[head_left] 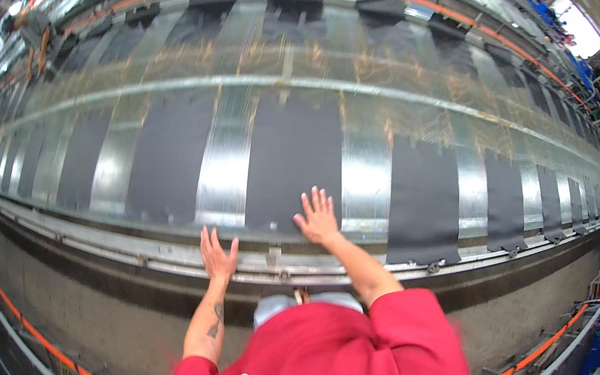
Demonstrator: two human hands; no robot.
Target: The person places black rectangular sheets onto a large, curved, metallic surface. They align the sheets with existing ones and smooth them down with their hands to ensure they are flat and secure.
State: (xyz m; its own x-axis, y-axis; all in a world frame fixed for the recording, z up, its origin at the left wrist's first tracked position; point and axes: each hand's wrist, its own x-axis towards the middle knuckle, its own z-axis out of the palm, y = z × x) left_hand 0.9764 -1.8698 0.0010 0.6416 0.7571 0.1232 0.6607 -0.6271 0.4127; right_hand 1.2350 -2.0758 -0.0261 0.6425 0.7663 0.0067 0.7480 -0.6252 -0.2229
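Observation:
A dark grey fabric panel [295, 155] lies flat on the long glossy table [228, 153] in front of me. My right hand [319, 218] rests with spread fingers on the lower right part of this panel. Near the table's front edge is my left hand [219, 253], fingers stretched out and nothing in it, just below the panel's lower left corner. Whether its fingertips touch the table edge I cannot tell. To the right, another dark panel [427, 200] hangs slightly over the edge with a wavy lower end; to the left lies a flatter one [170, 155].
Several more dark panels line the table both ways, with a second row [295, 22] beyond a pale centre strip [285, 83]. A metal rail [149, 248] runs along the front edge. Orange-topped rails [532, 354] stand behind me. Concrete floor [116, 308] lies between.

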